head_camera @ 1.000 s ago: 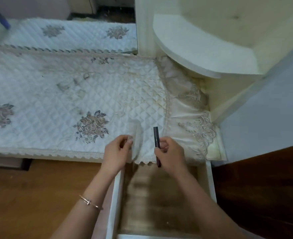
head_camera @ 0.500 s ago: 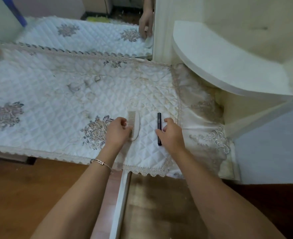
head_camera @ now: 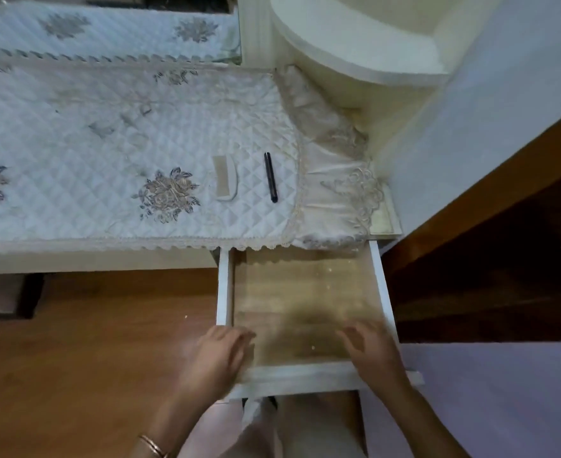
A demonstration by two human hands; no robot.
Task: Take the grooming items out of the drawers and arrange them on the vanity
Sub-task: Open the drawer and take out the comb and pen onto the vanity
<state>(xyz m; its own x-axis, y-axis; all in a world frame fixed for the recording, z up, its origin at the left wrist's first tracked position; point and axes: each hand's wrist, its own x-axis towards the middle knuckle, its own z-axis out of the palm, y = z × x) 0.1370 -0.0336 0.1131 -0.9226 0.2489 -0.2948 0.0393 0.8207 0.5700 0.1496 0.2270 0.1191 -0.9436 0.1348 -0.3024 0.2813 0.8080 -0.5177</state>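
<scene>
A small white comb (head_camera: 225, 178) and a slim black pencil-like stick (head_camera: 270, 177) lie side by side on the quilted white cloth (head_camera: 107, 143) that covers the vanity top. Below them a white drawer (head_camera: 305, 370) stands pulled out, and its wooden bottom shows nothing inside. My left hand (head_camera: 218, 355) hovers over the drawer's front left corner with fingers extended, blurred by motion. My right hand (head_camera: 373, 353) is over the front right part, fingers also stretched out. Neither hand holds anything.
A mirror (head_camera: 107, 24) runs along the back of the vanity. A curved cream shelf (head_camera: 355, 41) juts out at the upper right. Lace trim (head_camera: 341, 200) hangs over the vanity's right end. Wooden floor (head_camera: 90, 358) lies to the left, dark wood furniture (head_camera: 487, 276) to the right.
Both hands let go of the comb and the black stick on the cloth. They drew back down to the front of the open drawer.
</scene>
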